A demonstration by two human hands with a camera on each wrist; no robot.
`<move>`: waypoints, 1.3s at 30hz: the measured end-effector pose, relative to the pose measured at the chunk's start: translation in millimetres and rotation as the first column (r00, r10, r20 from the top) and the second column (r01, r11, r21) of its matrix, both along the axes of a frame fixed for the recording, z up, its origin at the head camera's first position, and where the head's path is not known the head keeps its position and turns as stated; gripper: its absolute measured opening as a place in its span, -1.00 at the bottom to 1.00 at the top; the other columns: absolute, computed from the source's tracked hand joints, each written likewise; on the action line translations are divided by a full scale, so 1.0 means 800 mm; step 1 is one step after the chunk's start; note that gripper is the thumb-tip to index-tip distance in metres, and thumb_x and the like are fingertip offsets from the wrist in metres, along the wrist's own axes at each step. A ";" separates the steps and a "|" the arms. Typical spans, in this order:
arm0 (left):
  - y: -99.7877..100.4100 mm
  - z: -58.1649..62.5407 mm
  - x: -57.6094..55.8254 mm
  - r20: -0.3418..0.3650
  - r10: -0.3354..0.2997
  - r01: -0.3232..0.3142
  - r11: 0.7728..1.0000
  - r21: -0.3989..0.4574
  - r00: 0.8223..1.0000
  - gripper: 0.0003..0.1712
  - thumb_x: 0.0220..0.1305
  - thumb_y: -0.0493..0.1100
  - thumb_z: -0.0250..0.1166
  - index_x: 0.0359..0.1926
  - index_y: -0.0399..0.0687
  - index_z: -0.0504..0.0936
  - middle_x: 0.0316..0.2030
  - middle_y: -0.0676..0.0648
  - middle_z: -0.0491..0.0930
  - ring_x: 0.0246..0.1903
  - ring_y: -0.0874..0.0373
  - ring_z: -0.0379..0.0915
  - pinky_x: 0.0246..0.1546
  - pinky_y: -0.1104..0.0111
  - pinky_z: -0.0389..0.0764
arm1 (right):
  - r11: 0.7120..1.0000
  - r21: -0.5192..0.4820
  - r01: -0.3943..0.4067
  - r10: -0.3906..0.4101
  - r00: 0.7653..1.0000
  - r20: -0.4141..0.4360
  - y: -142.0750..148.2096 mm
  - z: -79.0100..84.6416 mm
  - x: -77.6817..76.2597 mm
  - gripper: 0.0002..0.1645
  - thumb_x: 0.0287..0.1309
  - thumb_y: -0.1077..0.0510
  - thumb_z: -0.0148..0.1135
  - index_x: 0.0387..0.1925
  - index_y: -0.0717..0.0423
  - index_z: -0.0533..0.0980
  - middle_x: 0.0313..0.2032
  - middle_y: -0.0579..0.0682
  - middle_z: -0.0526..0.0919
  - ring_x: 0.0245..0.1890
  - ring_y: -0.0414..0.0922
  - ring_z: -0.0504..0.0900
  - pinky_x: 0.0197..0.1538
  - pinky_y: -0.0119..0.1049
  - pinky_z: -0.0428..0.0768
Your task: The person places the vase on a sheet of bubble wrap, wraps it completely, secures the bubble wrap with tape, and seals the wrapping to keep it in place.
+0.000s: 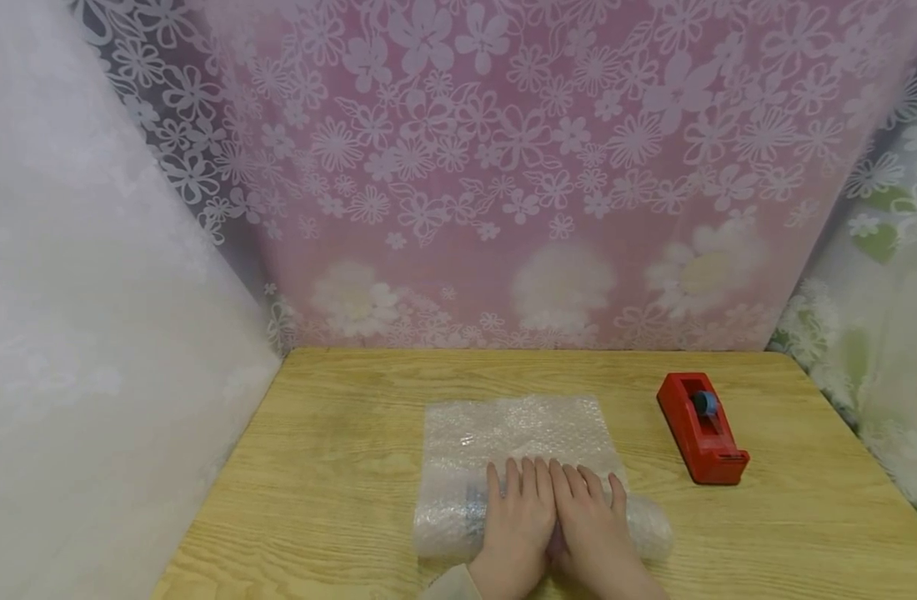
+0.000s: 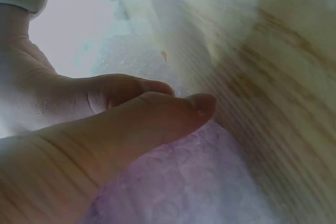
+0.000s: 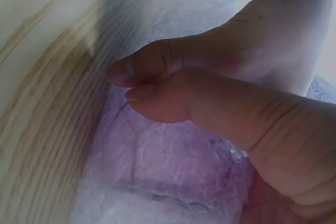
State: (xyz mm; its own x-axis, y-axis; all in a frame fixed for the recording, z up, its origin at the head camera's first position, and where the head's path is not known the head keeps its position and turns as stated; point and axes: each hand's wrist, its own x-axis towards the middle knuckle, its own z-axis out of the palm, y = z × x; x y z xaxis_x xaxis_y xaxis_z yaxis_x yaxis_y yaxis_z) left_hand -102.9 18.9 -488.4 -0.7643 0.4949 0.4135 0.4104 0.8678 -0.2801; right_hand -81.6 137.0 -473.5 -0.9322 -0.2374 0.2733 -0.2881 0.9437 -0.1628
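A sheet of clear bubble wrap (image 1: 518,427) lies flat on the table, its near end rolled round a purple object that shows faintly through the layers. Side by side over the middle of this roll (image 1: 445,525) are my left hand (image 1: 520,518) and right hand (image 1: 595,525). The fingers of both reach over its top toward the far side. In the left wrist view the two thumbs lie against the near side of the purple-tinted roll (image 2: 184,177), their tips close together. The right wrist view has the thumbs over the same roll (image 3: 163,156), near the wood surface.
A red tape dispenser (image 1: 702,437) with a small roll of tape stands on the right of the wood-grain table (image 1: 338,450). A pink floral curtain (image 1: 458,183) hangs along the back edge, with pale curtains at both sides.
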 end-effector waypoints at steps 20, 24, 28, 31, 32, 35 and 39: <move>-0.007 -0.003 0.000 -0.088 -0.032 0.031 0.999 -0.012 0.996 -0.16 -0.06 0.15 0.42 0.19 -0.26 0.50 0.06 -0.16 0.61 0.09 -0.14 0.51 0.09 -0.02 0.49 | 1.000 0.013 -0.019 0.019 0.999 0.051 -0.003 0.008 -0.011 -0.22 -0.26 0.05 0.48 0.10 0.22 0.50 0.02 0.16 0.59 0.11 0.23 0.46 0.14 0.41 0.20; -0.007 -0.010 -0.002 -0.192 -0.052 0.058 0.998 0.029 0.980 -0.38 -0.03 0.02 0.35 0.04 -0.24 0.57 -0.11 -0.14 0.65 -0.04 -0.08 0.57 0.03 0.04 0.55 | 1.000 0.005 -0.025 0.025 0.998 0.051 -0.003 0.009 -0.013 -0.22 -0.28 0.04 0.50 0.08 0.21 0.50 0.00 0.15 0.59 0.09 0.23 0.47 0.14 0.41 0.19; -0.007 -0.012 -0.005 -0.156 -0.047 0.056 0.997 0.048 0.987 -0.30 -0.19 0.07 0.46 0.00 -0.19 0.55 -0.24 -0.09 0.61 -0.17 -0.03 0.56 0.00 0.04 0.54 | 0.999 -0.018 -0.033 0.034 0.997 0.071 -0.001 0.010 -0.015 -0.17 -0.34 0.01 0.53 0.09 0.19 0.49 0.01 0.14 0.59 0.08 0.21 0.48 0.14 0.42 0.19; -0.009 -0.010 -0.007 -0.095 -0.043 0.048 0.998 0.050 0.995 -0.20 -0.31 0.15 0.53 -0.01 -0.14 0.53 -0.29 -0.05 0.56 -0.25 0.01 0.52 0.01 0.03 0.52 | 0.999 -0.036 -0.033 0.036 0.995 0.096 0.000 0.012 -0.017 -0.08 -0.42 -0.04 0.58 0.11 0.17 0.48 0.04 0.13 0.59 0.08 0.20 0.48 0.15 0.43 0.18; -0.009 -0.008 -0.007 -0.075 -0.041 0.045 0.998 0.047 0.996 -0.20 -0.31 0.16 0.54 -0.01 -0.12 0.53 -0.29 -0.04 0.55 -0.26 0.02 0.51 0.01 0.02 0.52 | 0.999 -0.038 -0.030 0.034 0.994 0.105 0.000 0.012 -0.017 -0.04 -0.45 -0.06 0.60 0.11 0.17 0.47 0.04 0.13 0.59 0.08 0.19 0.48 0.15 0.43 0.18; -0.010 -0.005 -0.008 -0.023 -0.039 0.040 0.998 0.041 0.999 -0.20 -0.30 0.18 0.54 0.00 -0.08 0.52 -0.27 -0.03 0.54 -0.26 0.03 0.51 0.02 0.01 0.51 | 0.999 -0.038 -0.023 0.027 0.991 0.128 0.000 0.011 -0.018 0.05 -0.51 -0.10 0.62 0.14 0.18 0.45 0.07 0.15 0.58 0.09 0.19 0.48 0.17 0.43 0.16; -0.010 -0.001 -0.007 0.032 -0.037 0.036 0.999 0.032 0.999 -0.20 -0.27 0.19 0.55 0.02 -0.05 0.52 -0.22 -0.04 0.56 -0.22 0.03 0.52 0.03 -0.01 0.50 | 0.999 -0.042 -0.006 0.012 0.991 0.134 -0.001 0.009 -0.017 0.06 -0.53 -0.10 0.63 0.15 0.15 0.42 0.08 0.14 0.57 0.08 0.20 0.48 0.18 0.42 0.16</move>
State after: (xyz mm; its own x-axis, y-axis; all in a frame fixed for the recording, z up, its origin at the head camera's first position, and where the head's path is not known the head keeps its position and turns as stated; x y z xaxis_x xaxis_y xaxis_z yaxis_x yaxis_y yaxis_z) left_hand -108.6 11.2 -489.2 -0.7591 0.5101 0.4045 0.4504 0.8601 -0.2395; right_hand -95.1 136.5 -466.6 -0.9589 -0.2373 0.1557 -0.2697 0.9327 -0.2394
